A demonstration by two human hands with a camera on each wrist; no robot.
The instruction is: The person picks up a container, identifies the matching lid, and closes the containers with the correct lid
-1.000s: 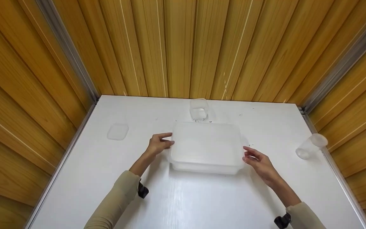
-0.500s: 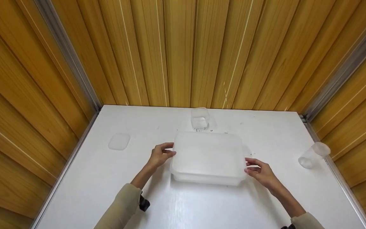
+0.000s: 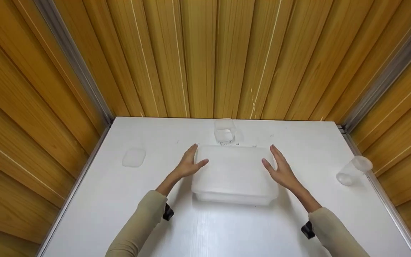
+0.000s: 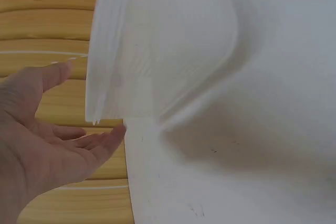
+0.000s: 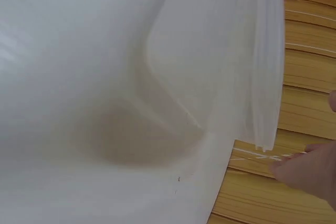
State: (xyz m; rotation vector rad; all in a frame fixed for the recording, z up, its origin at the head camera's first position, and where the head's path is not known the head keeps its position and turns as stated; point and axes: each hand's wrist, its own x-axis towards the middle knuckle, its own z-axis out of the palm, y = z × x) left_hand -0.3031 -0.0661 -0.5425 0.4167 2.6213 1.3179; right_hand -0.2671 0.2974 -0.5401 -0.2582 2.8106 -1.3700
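Note:
A large translucent plastic storage box (image 3: 232,200) stands on the white table, its flat lid (image 3: 234,171) on top. At its left side is my left hand (image 3: 188,166), thumb spread over the lid's edge and fingers extended. My right hand (image 3: 282,173) is at the right side in much the same pose, thumb over the lid. In the left wrist view, a gap shows between the thumb of my left hand (image 4: 47,140) and the box (image 4: 173,35). My right hand (image 5: 310,174) shows only partly in the right wrist view, apart from the lid rim (image 5: 265,77).
Behind the box stands a small clear square container (image 3: 224,130). A small square lid (image 3: 134,157) lies on the left of the table (image 3: 95,207). On the right, a clear cylindrical container (image 3: 353,170) stands near the table edge. Wood-patterned walls (image 3: 198,57) enclose the back and sides.
Both hands have released the box's side edges and slid toward its far corners, fingers straightening and thumbs spreading over the lid. The box stays in place; the head view has shifted slightly.

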